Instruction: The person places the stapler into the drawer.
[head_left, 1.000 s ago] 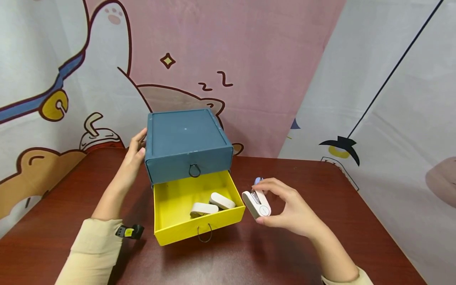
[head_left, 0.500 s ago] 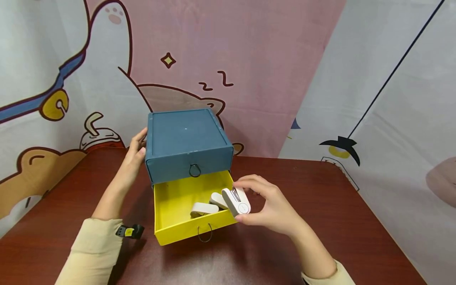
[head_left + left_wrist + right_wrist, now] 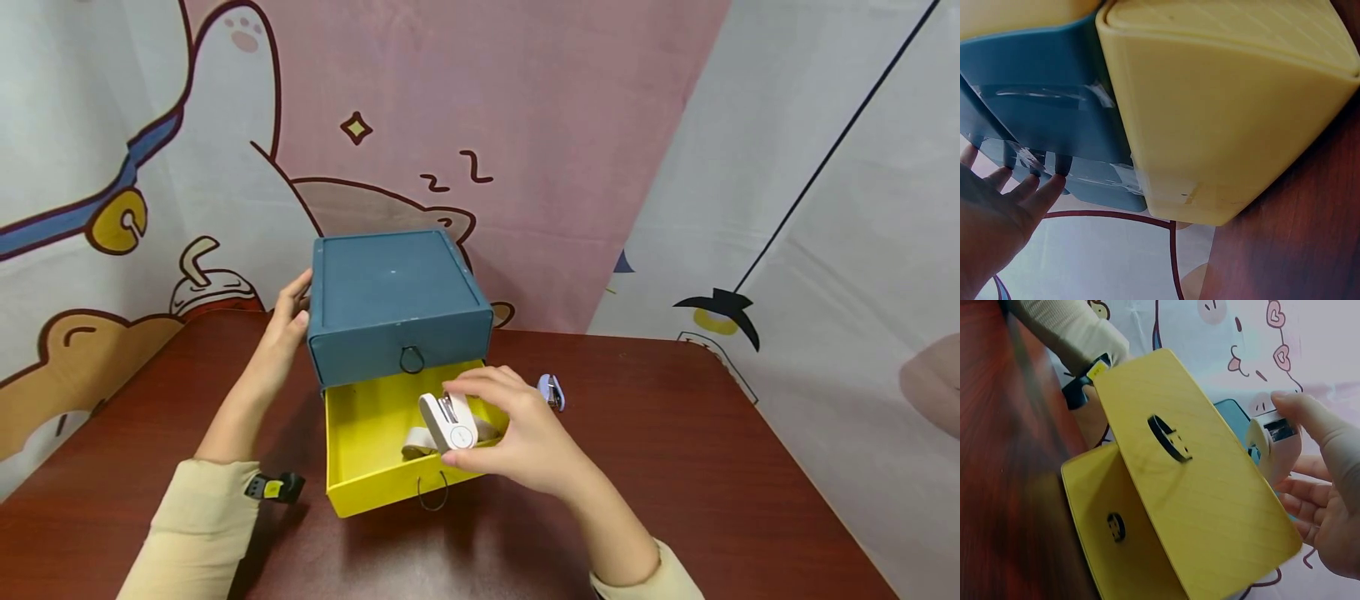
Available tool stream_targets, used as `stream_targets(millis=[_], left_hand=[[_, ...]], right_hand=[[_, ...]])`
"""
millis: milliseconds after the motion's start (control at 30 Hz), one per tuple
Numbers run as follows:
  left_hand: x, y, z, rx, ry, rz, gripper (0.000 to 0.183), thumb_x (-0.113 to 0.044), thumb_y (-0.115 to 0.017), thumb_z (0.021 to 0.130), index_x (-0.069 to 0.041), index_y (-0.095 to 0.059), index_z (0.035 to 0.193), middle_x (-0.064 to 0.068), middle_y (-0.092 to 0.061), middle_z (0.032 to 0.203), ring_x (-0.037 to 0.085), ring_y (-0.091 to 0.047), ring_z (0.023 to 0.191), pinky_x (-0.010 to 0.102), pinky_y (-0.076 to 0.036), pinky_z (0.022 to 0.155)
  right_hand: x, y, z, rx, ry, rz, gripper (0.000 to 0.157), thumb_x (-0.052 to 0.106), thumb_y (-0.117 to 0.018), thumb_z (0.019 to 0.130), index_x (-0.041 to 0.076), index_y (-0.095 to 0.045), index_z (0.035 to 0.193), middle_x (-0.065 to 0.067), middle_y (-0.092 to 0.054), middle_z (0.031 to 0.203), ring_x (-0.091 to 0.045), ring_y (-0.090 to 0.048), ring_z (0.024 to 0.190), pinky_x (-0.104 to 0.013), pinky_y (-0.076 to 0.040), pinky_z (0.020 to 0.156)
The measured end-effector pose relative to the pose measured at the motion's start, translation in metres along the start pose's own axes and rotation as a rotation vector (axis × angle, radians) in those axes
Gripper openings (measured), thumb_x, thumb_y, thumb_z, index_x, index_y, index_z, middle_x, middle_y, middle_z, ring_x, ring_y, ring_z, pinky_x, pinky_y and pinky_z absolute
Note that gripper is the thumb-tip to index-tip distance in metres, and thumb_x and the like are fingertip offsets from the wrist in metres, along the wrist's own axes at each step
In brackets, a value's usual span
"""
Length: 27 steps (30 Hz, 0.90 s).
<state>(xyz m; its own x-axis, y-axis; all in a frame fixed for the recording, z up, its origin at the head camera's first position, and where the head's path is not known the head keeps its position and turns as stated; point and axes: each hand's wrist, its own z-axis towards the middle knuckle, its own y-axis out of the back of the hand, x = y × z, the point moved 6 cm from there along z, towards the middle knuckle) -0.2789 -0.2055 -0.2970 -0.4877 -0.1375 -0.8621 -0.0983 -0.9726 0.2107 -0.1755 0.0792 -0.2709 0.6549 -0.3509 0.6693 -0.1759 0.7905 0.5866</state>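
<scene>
Between thumb and fingers, my right hand (image 3: pixel 517 433) pinches a white mini stapler (image 3: pixel 448 423) above the front of a pulled-out yellow drawer (image 3: pixel 356 433). Inside that drawer lie two white staplers, one white stapler (image 3: pixel 415 442) partly covered by the held one and the other mostly behind my fingers. My left hand (image 3: pixel 283 321) rests on the left side of the blue drawer unit (image 3: pixel 397 283). The left wrist view shows its fingertips (image 3: pixel 1054 184) against the blue side with the fingers extended. From the right wrist view, the held stapler (image 3: pixel 1279 450) is near the drawer's upper edge.
A lavender mini stapler (image 3: pixel 551 392) sits on the dark red tabletop (image 3: pixel 675 467), right of the drawers. A second yellow drawer front (image 3: pixel 1116 519) shows below the pulled-out one in the right wrist view. A cartoon-printed curtain (image 3: pixel 570 167) hangs behind.
My right hand has carried the white stapler leftward, from beside the yellow drawer to over it. The lavender stapler is now uncovered. My left hand has stayed in place.
</scene>
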Motion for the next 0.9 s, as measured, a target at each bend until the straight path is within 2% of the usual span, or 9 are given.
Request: stream_targets(millis=[167,267,400,667,900], left_hand=[[-0.001,-0.001,0.001,0.003,0.002,-0.005,0.065,-0.045,-0.037,0.098,-0.021,-0.013,0.154,0.01,-0.014,0.156,0.033,-0.016,0.138,0.06,-0.016,0.102],[-0.001,-0.002,0.001,0.003,-0.002,-0.009,0.066,-0.046,-0.037,0.098,-0.02,-0.013,0.154,0.01,-0.013,0.156,0.033,-0.015,0.138,0.061,-0.014,0.102],[-0.001,-0.002,0.002,0.001,-0.009,-0.013,0.066,-0.045,-0.037,0.099,-0.019,-0.013,0.154,0.011,-0.013,0.156,0.033,-0.015,0.138,0.06,-0.015,0.103],[-0.001,-0.001,0.001,-0.003,-0.009,-0.006,0.064,-0.044,-0.036,0.099,-0.02,-0.014,0.154,0.011,-0.013,0.155,0.033,-0.016,0.138,0.058,-0.016,0.102],[-0.001,0.0,-0.001,-0.014,-0.003,0.013,0.064,-0.044,-0.036,0.099,-0.02,-0.015,0.154,0.011,-0.016,0.155,0.032,-0.018,0.136,0.056,-0.018,0.102]], right_hand=[[0.003,-0.01,0.006,0.017,0.003,-0.02,0.06,0.03,-0.088,0.068,0.018,-0.065,0.123,0.015,-0.056,0.12,-0.01,-0.047,0.111,-0.039,-0.043,0.09],[0.004,-0.015,0.01,0.028,0.005,-0.026,0.06,0.032,-0.087,0.069,0.017,-0.065,0.123,0.016,-0.057,0.12,-0.01,-0.048,0.111,-0.041,-0.043,0.091],[0.005,-0.022,0.016,0.036,0.006,-0.067,0.06,0.034,-0.086,0.07,0.016,-0.066,0.123,0.014,-0.058,0.121,-0.008,-0.049,0.11,-0.036,-0.044,0.088],[0.007,-0.038,0.027,0.108,-0.106,-0.125,0.064,0.042,-0.083,0.071,0.018,-0.063,0.128,0.01,-0.058,0.125,-0.01,-0.046,0.112,-0.035,-0.044,0.088],[0.01,-0.054,0.036,0.163,-0.139,-0.155,0.064,0.046,-0.081,0.072,0.023,-0.063,0.129,0.014,-0.059,0.124,-0.011,-0.05,0.104,-0.029,-0.044,0.081]])
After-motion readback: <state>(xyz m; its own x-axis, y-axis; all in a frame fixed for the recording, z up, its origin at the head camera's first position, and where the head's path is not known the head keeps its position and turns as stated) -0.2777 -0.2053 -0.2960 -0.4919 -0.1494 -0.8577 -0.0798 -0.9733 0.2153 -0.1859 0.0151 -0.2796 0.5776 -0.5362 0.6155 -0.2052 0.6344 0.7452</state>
